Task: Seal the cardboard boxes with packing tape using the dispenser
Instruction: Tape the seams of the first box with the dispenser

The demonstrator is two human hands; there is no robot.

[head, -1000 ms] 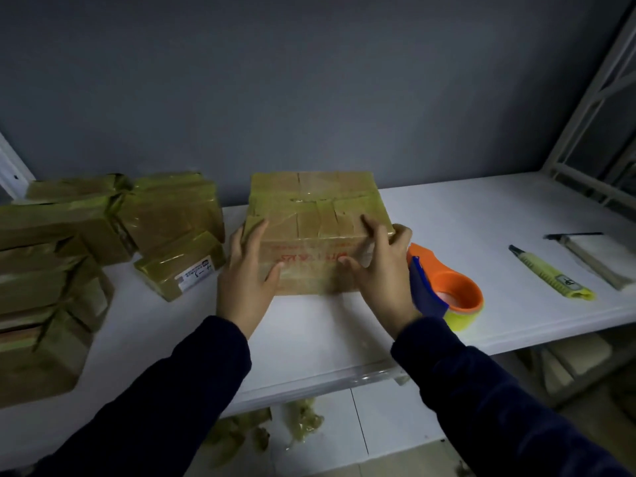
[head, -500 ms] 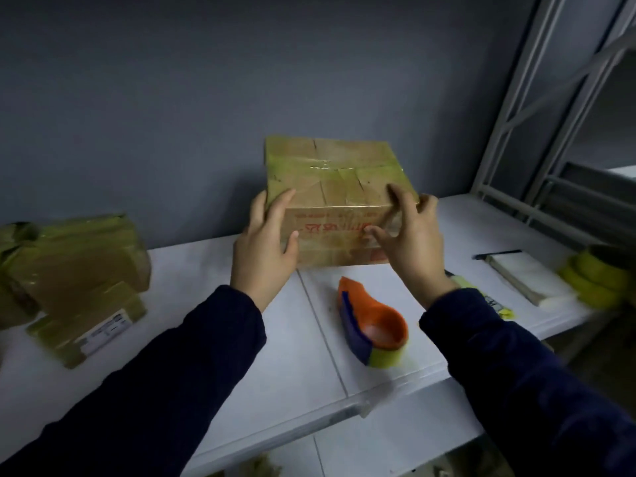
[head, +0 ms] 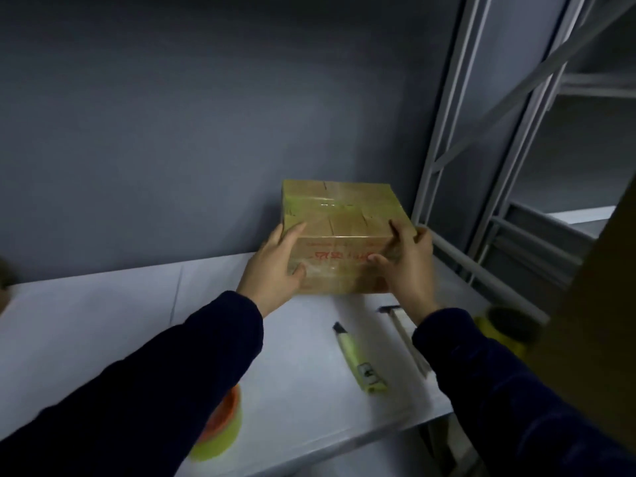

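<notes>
Head view, nearest first: an orange tape dispenser (head: 220,425) loaded with a yellow-green roll sits at the near left edge of the white counter (head: 103,321), half hidden under the person's dark left sleeve (head: 155,373). Farther in and to the right lies a yellow-green utility knife (head: 359,364). Just beyond it a flat white pad (head: 401,321) runs under the right sleeve (head: 499,390). A yellow tape roll (head: 495,333) stands at the right end.

At the far side, close to the grey wall (head: 206,132), both hands grip the taped cardboard box (head: 340,215). The left hand (head: 273,270) has its fingers (head: 292,232) over the top left edge and its thumb on the near face. The right hand (head: 407,270) curls its fingers (head: 399,228) round the top right corner, thumb pressed to the near face. I can't tell whether the box rests on the counter or hangs just above it. A white metal rack frame (head: 444,149) rises to its right.
</notes>
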